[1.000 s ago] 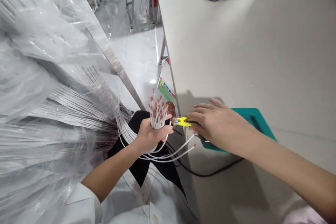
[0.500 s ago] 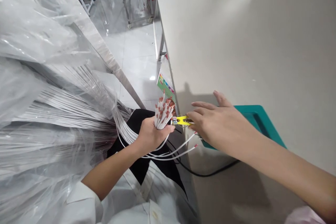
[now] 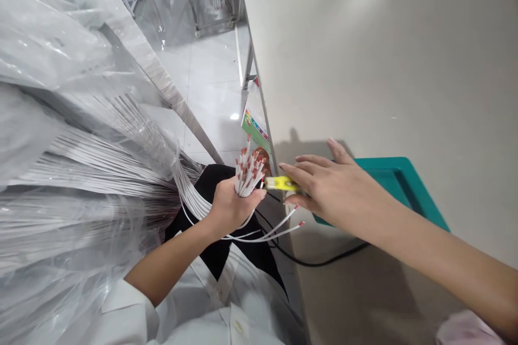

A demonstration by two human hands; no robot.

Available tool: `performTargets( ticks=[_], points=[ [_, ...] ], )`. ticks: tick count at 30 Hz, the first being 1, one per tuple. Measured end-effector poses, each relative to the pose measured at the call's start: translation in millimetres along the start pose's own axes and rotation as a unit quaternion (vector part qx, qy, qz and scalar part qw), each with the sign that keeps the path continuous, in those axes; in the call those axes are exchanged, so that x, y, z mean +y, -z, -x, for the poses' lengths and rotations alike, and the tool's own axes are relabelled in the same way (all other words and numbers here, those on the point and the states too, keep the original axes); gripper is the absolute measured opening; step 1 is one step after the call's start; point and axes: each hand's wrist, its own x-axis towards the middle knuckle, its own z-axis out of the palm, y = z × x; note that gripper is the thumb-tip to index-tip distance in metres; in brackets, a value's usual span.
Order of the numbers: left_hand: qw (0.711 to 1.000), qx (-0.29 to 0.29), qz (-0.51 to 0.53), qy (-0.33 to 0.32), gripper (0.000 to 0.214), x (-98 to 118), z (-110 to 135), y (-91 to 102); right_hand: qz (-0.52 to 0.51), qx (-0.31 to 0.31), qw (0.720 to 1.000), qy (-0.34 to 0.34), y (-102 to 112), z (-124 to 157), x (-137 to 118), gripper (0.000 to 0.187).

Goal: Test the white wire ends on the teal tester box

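Observation:
My left hand (image 3: pixel 231 206) is wrapped round a bundle of white wires (image 3: pixel 245 186) whose reddish-brown ends stick up above the thumb. The wires curve back to the left from under this hand. A few loose white wires (image 3: pixel 279 227) with red tips reach right, towards the table edge. In my right hand (image 3: pixel 324 186) is a small yellow tool that looks like snips (image 3: pixel 280 183), pinched between thumb and fingers. Its blurred left end is close to the bundle's wire ends; whether it touches one I cannot tell.
A teal tray (image 3: pixel 404 183) lies on the pale table (image 3: pixel 364 75) under my right forearm. A black cable (image 3: pixel 324 264) crosses the table edge. More white wires (image 3: pixel 101 153) under clear plastic lie left. A wheeled metal rack (image 3: pixel 198 5) stands on the floor.
The yellow tool has shifted slightly and blurs, and the fingers of my right hand have moved around it. My left hand still holds the bundle in nearly the same place. The view has tilted slightly.

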Motion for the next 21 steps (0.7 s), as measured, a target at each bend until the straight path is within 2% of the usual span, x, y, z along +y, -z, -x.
performTargets(
  ticks=[9,15,18,21],
  points=[
    [0.999,-0.005,0.033,0.04,0.032,7,8,6.7,-0.004,-0.018,1.0,0.006,7,-2,-1,0.036],
    [0.994,-0.01,0.09,0.058,0.034,14,13,12.0,-0.012,0.001,1.0,0.015,9,-3,2,0.032],
    [0.992,-0.011,0.11,0.06,0.034,17,15,14.1,-0.038,0.035,0.998,0.023,15,-4,-6,0.029],
    [0.991,-0.01,0.12,0.06,0.035,19,19,17.7,-0.096,0.098,0.99,0.024,20,-5,-22,0.023]
  ],
)
